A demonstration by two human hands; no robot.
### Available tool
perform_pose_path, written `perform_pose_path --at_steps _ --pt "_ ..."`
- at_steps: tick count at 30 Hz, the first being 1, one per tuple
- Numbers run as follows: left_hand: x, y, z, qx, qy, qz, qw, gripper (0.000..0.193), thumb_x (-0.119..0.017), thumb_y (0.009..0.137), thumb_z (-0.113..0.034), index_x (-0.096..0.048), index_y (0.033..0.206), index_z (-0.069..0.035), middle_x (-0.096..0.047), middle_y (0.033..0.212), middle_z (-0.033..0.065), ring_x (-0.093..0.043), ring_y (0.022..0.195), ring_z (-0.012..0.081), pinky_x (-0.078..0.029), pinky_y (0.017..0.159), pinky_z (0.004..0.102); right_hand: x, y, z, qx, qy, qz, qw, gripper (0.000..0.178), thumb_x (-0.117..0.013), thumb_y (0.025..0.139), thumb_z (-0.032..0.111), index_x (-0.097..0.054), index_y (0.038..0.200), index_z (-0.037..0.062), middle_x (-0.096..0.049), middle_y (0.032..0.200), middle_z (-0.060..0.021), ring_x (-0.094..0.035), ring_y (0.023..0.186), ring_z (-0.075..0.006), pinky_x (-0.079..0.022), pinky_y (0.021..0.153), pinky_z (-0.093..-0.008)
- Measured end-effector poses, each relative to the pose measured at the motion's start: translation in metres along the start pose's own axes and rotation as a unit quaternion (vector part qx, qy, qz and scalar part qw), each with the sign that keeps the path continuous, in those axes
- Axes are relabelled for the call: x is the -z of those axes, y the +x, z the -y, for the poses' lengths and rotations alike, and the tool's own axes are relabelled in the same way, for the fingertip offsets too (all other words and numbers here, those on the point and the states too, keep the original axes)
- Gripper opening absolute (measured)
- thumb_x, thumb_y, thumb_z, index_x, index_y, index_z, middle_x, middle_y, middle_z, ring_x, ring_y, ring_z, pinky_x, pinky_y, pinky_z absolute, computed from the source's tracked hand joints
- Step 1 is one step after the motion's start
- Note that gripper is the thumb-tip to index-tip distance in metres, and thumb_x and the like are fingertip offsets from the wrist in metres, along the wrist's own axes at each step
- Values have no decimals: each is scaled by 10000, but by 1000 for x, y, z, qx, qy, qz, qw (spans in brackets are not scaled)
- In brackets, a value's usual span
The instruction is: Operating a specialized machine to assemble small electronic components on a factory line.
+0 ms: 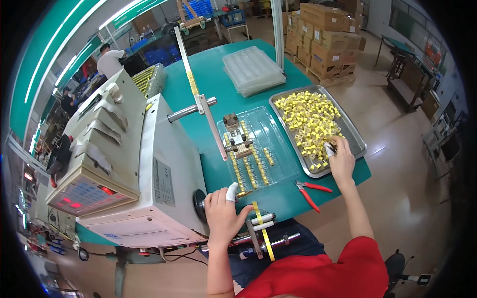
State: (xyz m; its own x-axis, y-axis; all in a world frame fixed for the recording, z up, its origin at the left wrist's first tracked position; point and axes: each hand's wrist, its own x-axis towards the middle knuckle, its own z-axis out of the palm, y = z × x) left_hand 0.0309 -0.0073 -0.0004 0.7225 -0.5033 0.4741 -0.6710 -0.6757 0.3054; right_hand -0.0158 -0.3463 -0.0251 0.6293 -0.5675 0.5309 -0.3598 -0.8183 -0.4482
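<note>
My right hand (342,160) reaches over the near right part of a metal tray (358,144) filled with small yellow coil-like parts (309,119). Its fingers are pinched together, a white cover on one fingertip; a small dark thing shows between them, too small to name. My left hand (222,212) is beside the black knob (199,205) of the white machine, thumb spread and the white-covered index finger pointing forward. A yellow tape (264,229) runs over metal rollers by its thumb. Ahead of it, a clear plastic tray (280,166) holds rows of yellow parts (250,171) under a metal fixture (237,136).
Red-handled cutters (312,194) lie on the green table (189,134) near its front edge. The white machine (174,184) with a control panel fills the left. Stacked clear trays (252,69) stand at the back. Cardboard boxes (325,44) and another person (109,62) are farther off.
</note>
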Motion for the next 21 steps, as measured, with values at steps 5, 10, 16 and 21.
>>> perform_pose_path --at_steps 5,10,16,21 --pt "0 4 -3 -3 12 9 1000 666 -821 654 -315 -566 1212 -57 -556 894 35 -545 920 239 -356 910 406 -31 -22 43 172 111 218 954 270 -668 787 61 -631 1050 107 -626 1056 -61 -661 849 -297 -539 717 -399" --pt "4 3 -3 -1 14 7 1000 648 -817 666 -307 -567 1210 -60 -560 893 36 -548 924 239 -358 906 402 -82 -21 68 258 43 262 929 331 -632 735 -5 -594 1053 79 -572 1080 -89 -655 794 -321 -529 678 -435" --pt "4 1 -6 6 9 0 1000 646 -822 667 -298 -562 1209 -62 -569 911 44 -552 934 252 -362 895 405 -97 -28 67 262 33 272 925 299 -666 722 16 -545 993 48 -559 1045 -118 -645 781 -346 -520 675 -450" --pt "1 -1 -4 4 13 -10 1000 669 -819 672 -306 -552 1232 -53 -568 953 59 -539 985 262 -344 935 405 -58 -27 82 225 139 296 918 259 -690 739 65 -575 971 66 -623 1008 -108 -640 836 -339 -508 696 -418"
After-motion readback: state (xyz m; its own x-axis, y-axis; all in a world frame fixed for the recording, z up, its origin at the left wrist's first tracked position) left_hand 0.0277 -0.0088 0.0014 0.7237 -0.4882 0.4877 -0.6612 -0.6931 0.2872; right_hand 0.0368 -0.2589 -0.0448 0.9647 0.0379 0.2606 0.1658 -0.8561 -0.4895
